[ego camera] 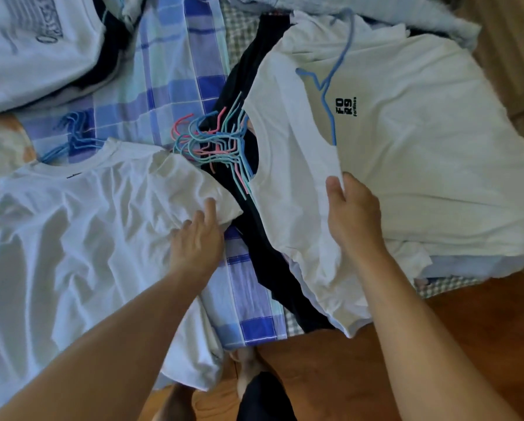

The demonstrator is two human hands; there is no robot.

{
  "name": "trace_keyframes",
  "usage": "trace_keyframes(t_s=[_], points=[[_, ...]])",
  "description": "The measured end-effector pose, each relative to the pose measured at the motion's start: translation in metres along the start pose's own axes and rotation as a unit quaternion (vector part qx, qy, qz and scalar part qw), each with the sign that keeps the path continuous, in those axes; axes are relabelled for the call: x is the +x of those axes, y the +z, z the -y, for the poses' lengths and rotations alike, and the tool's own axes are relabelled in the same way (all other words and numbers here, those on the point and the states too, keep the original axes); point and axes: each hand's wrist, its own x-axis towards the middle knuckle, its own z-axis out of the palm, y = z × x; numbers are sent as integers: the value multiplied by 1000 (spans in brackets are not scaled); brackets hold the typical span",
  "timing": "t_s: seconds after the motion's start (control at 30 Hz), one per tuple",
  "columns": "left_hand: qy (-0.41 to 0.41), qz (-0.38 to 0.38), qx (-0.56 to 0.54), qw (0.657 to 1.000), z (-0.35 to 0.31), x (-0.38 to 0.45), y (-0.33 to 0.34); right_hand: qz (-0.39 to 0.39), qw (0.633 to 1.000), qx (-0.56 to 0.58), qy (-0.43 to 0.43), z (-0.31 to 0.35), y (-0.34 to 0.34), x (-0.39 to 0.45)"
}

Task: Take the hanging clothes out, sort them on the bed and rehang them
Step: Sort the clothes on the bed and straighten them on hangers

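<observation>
Where right hand (353, 208) pinches, shirt collar (300, 165) leftward.

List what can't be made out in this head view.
- Blue hanger: lower part hidden inside the white printed T-shirt.
- Right hand: fingers hidden under that shirt's fabric.
- Dark garment: covered by shirts, type unclear.
- Shirt top left: cut off by the frame edge.

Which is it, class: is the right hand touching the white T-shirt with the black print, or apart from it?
Touching. The head view shows the right hand pinching the printed white T-shirt at its edge.
</observation>
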Motion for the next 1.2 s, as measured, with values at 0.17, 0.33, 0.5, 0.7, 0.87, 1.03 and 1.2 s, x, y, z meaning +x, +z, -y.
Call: trace_keyframes(t_s=[0.17, 0.33, 0.5, 0.7, 0.87, 1.03, 1.2], points=[[234, 32, -67, 969, 55, -47, -32, -31, 998, 47, -20, 13, -29, -16], [136, 335, -138, 922, 85, -111, -54, -10, 998, -41, 39, 39, -58, -39], [-61, 163, -398, 901, 116, -151, -114, -42, 995, -85, 42, 97, -100, -73], [-49, 138, -483, 863, 167, -184, -146, -142, 982, -126, -10, 135, -147, -165], [77, 121, -486, 862, 163, -206, -203, -231, 947, -220, -31, 181, -188, -268], [242, -13, -459, 855, 132, -234, -341, -232, 919, -265, -175, 259, -244, -356], [348, -334, -381, 789, 131, -278, -476, -210, 916, -190, -283, 313, -298, -433]])
